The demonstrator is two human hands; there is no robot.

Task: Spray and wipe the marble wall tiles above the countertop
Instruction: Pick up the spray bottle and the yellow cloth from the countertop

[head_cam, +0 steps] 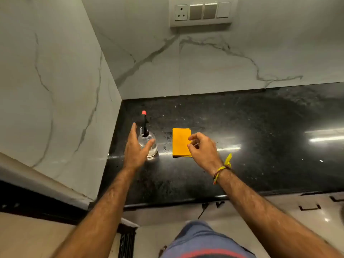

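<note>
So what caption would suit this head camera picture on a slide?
Left hand open at the spray bottle, right hand over the yellow cloth on the black countertop.

The surface under my hands is polished black stone, speckled and glossy, throwing back bright glare. The wall tiles are smooth white marble with grey veins and a soft sheen. My spray bottle is clear plastic with a black head and red nozzle tip. The yellow cloth looks matt and soft.
</note>
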